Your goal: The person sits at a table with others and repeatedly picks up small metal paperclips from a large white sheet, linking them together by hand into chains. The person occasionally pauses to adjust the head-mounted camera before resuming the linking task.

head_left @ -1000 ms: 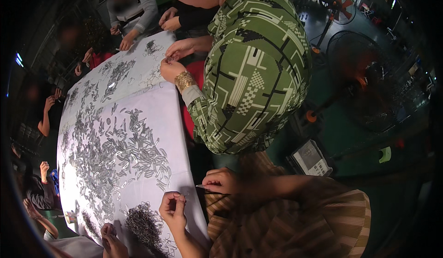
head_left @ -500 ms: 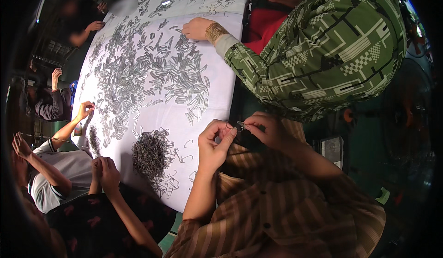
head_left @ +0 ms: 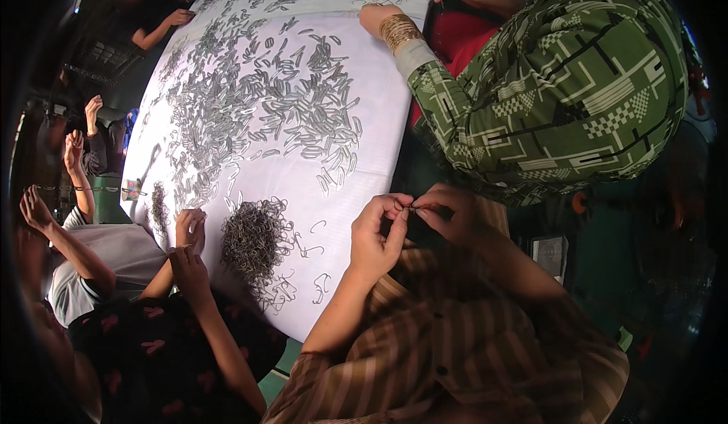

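Observation:
My left hand (head_left: 375,234) and my right hand (head_left: 449,213) meet fingertip to fingertip just off the near edge of a white-covered table (head_left: 379,158). Both pinch one small thin metal piece (head_left: 413,208) between them. On the cloth just left of my left hand lies a dense pile of bent wire hooks (head_left: 254,238), with a few loose hooks (head_left: 321,287) beside it. My striped brown sleeves run up from the lower edge.
Flat metal clips (head_left: 265,105) cover most of the cloth. A person in a green patterned shirt (head_left: 546,83) rests a bangled hand (head_left: 379,18) on the far side. Another person's hands (head_left: 188,246) work beside the pile. More people sit along the left.
The view has swung over the table. My left hand has lifted off the cloth, and both hands have come together on the small metal piece.

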`<state>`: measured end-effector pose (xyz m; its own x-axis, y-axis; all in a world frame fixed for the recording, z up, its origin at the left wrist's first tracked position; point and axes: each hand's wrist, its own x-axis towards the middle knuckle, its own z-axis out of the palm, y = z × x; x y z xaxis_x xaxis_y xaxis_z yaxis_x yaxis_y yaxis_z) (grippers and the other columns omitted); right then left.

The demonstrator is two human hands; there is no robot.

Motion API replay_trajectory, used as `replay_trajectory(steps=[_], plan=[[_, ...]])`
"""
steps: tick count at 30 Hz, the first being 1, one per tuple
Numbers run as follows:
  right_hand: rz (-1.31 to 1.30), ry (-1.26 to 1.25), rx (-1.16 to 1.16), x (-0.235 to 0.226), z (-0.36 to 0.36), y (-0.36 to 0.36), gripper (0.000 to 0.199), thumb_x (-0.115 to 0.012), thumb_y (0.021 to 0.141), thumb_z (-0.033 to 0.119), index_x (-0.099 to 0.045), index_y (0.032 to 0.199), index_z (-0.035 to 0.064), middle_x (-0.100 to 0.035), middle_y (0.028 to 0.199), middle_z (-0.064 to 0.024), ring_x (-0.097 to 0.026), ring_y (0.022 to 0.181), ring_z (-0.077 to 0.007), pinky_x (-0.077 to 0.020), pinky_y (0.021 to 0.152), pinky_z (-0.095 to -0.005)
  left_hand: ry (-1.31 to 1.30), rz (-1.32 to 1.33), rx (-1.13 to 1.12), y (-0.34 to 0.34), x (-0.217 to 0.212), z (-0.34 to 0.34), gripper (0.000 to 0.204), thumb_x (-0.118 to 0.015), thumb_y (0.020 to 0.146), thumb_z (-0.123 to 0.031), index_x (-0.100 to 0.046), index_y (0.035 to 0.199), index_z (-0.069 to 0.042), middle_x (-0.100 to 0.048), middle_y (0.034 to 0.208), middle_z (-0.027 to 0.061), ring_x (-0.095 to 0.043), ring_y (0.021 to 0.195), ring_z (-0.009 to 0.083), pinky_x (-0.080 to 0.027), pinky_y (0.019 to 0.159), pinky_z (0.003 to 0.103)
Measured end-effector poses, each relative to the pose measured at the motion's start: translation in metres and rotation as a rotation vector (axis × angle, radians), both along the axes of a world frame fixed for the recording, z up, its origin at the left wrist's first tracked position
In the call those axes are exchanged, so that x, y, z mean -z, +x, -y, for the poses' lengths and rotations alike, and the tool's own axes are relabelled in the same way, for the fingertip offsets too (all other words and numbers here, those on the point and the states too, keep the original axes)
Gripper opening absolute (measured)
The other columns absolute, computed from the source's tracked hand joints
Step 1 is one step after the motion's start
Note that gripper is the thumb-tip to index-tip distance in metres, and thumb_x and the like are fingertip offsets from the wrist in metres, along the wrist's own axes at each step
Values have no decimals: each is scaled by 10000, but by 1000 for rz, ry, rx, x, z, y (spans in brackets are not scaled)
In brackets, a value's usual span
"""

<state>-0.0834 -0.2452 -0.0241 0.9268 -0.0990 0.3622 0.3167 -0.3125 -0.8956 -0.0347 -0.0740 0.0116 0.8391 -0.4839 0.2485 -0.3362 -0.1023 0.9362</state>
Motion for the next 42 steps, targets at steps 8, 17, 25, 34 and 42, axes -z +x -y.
replay_trajectory(steps=[8, 17, 25, 34, 42], plan=[[163, -241, 52, 20, -16, 69, 186, -671, 788, 16, -675, 972, 38, -591, 790, -63, -598, 706, -206, -485, 619, -313, -65, -89, 12, -8, 17, -5, 114, -577, 838, 56, -510, 902, -10, -666, 938, 114, -598, 735, 147, -466, 644, 241], [309, -834, -31, 22, -48, 124, 150, -554, 744, 59, -644, 858, 21, -534, 903, -68, -526, 910, -221, -465, 801, -331, -8, -53, 35, -13, 13, -14, 52, -526, 892, 60, -509, 918, 19, -647, 996, 134, -609, 850, 134, -474, 712, 240], [394, -1003, -115, 25, -46, 130, 57, -564, 714, 59, -603, 745, 33, -535, 845, -65, -545, 844, -220, -493, 740, -326, 14, -2, 22, -12, 12, -12, 76, -553, 868, 53, -510, 911, 8, -656, 961, 127, -621, 851, 140, -485, 730, 249], [69, -481, -34, 16, -45, 130, 86, -621, 801, 58, -674, 814, -9, -631, 807, -118, -631, 739, -216, -519, 644, -318, 4, -82, -14, -13, 18, -13, 60, -569, 879, 33, -522, 912, 14, -664, 952, 120, -613, 822, 109, -497, 701, 240], [-428, 367, -229, -34, -18, 64, 144, -656, 869, 78, -689, 917, -54, -663, 723, -36, -597, 638, -61, -495, 571, -223, 47, -3, -230, -8, 6, -9, 88, -642, 832, -10, -562, 867, -6, -654, 806, 121, -619, 665, 233, -478, 598, 309]])
